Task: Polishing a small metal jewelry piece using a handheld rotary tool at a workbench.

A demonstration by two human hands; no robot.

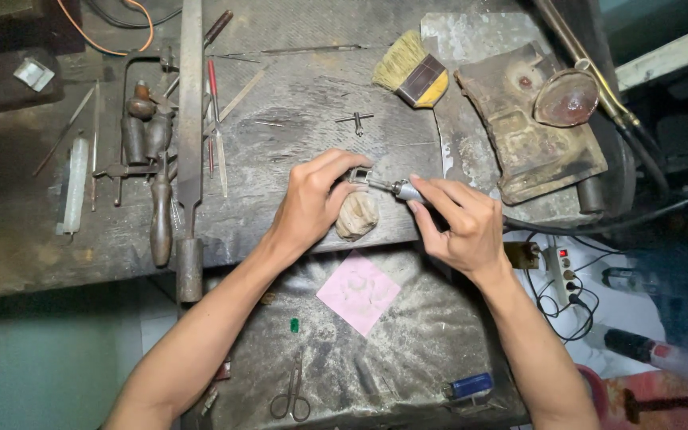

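Your bench (296, 151) is the biggest thing here, worn grey and strewn with tools: a long file (191, 119) lies lengthwise on the left, a brush (412, 73) sits at the back, and a rusty block (531, 127) rests to the right. Below the bench edge hangs a catch tray (424, 334); in it lie a pink paper (358, 291), scissors (291, 396), a blue lighter (470, 385) and a tiny green chip (295, 325).

Your left hand (312, 203) is closed on a small metal piece (360, 176), pressed over a cloth-wrapped peg (357, 215) at the bench edge. Your right hand (459, 223) pinches a rotary handpiece (404, 189), pen-style, its tip touching the piece.

It looks like you are mid-grind. The next move likely calls for a steady left hold and light pressure at the tip.
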